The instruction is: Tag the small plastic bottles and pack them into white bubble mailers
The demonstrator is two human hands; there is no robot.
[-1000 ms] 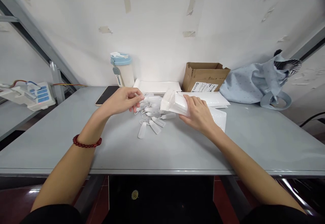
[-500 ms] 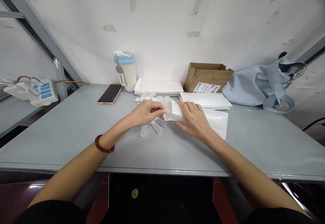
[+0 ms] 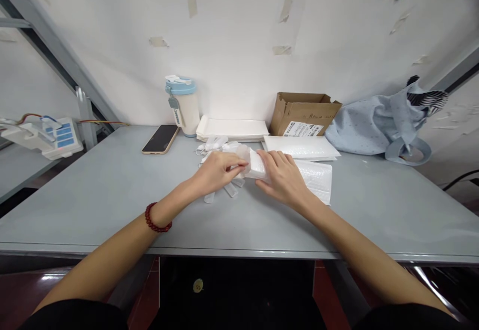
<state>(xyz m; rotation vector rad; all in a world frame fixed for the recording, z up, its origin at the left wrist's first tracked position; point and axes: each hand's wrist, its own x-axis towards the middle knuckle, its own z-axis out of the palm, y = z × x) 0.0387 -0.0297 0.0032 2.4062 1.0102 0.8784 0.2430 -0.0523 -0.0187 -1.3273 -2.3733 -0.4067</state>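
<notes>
A small white packet in clear plastic wrap [image 3: 257, 165] lies between my hands, above the middle of the table. Fingers of my right hand [image 3: 281, 174] are wrapped over its right part. With thumb and fingertips together, my left hand [image 3: 218, 171] pinches the loose translucent end of the wrap on the packet's left. Behind and below that hand lie several clear plastic strips [image 3: 231, 189], partly covered by it. A white bubble mailer [image 3: 318, 178] rests flat under and beside my right hand. What is inside the packet cannot be made out.
At the back stand a blue-lidded tumbler [image 3: 187, 110], a stack of white envelopes [image 3: 232, 128], an open cardboard box [image 3: 307, 113] and a light blue cloth bag [image 3: 364, 125]. More bubble mailers [image 3: 301, 146] lie before the box. A phone [image 3: 160, 139] is at left.
My left hand has shifted slightly, its fingers now closer against the wrap's end. My right hand keeps its hold on the packet. The whole view has moved a little.
</notes>
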